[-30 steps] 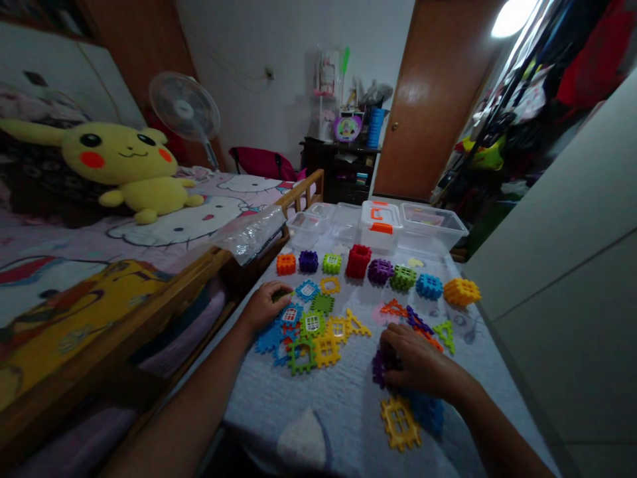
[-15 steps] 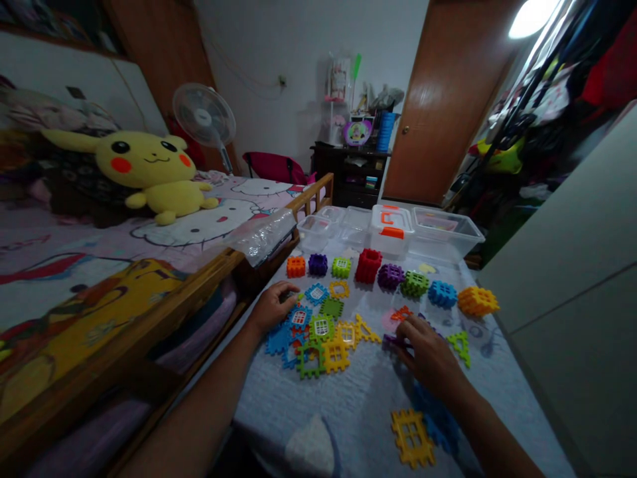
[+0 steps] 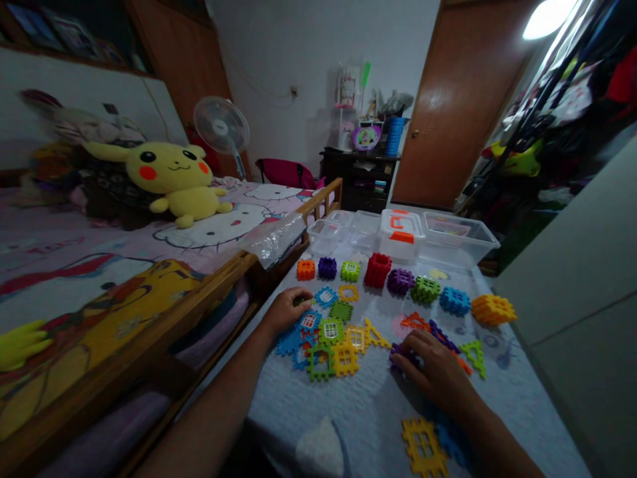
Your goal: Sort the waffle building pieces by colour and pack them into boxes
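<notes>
My left hand (image 3: pixel 288 309) rests curled at the left edge of a heap of flat interlocking plastic tiles (image 3: pixel 331 332), over a small green piece. My right hand (image 3: pixel 432 368) lies on the table to the right, fingers closed on a purple tile (image 3: pixel 398 352). Beside it lie orange, purple and green triangular tiles (image 3: pixel 450 338). A row of assembled cubes (image 3: pixel 398 282) in orange, purple, green, red, blue and yellow stands behind. A yellow tile (image 3: pixel 423 446) and a blue one lie near my right forearm.
Clear plastic boxes (image 3: pixel 460 234) and a white case with orange latches (image 3: pixel 401 232) stand at the table's far end. A bed with a wooden rail (image 3: pixel 209 292) and a yellow plush toy (image 3: pixel 172 176) runs along the left. A fan, a dark shelf and a door are behind.
My right hand has moved away from my body, from near the yellow tile up to the triangular tiles, with the purple tile. The camera has panned left. My left hand has stayed put.
</notes>
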A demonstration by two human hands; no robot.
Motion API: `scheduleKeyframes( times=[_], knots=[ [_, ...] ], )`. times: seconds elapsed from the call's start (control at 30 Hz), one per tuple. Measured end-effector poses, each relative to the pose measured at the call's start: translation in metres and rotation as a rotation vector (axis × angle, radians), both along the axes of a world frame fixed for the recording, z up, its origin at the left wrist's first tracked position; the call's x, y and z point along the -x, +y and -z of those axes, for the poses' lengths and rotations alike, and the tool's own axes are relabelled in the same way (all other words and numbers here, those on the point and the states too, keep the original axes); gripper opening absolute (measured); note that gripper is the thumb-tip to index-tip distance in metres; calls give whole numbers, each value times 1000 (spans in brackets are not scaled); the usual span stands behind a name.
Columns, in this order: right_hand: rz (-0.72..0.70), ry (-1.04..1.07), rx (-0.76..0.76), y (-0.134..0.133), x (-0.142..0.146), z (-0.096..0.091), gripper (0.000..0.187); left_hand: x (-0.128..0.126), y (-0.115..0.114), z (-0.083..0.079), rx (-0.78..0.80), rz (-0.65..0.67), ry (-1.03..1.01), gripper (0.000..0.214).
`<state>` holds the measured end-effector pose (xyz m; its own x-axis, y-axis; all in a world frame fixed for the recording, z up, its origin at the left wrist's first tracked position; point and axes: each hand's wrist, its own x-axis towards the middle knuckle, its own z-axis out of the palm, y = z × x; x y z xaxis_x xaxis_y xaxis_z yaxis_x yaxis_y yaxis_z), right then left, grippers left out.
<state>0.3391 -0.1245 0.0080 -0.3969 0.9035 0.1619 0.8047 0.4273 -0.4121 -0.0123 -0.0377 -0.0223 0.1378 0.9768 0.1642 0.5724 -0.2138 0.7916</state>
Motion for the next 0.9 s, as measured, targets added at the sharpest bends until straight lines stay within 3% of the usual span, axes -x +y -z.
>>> scheduleKeyframes(
  times=[0.23,0.33,0.47,0.67,0.8,0.9],
  knots=[
    [6,23,-25,2,-1,8,22,-9,1,-30,64,147,107,28],
    [-2,20,-40,2,0,9,22,-20,9,-40,22,117,335,30],
    [-14,22,-52,2,0,8,18,-35,22,-40,53,35,505,26],
    [-8,15,-45,2,-2,10,21,-43,34,-32,141,22,466,29],
    [-11,48,-52,3,-5,10,22,-42,30,-41,134,51,405,25],
    [-13,80,-50,3,-5,9,22,-41,23,-51,21,51,382,13]
  ],
)
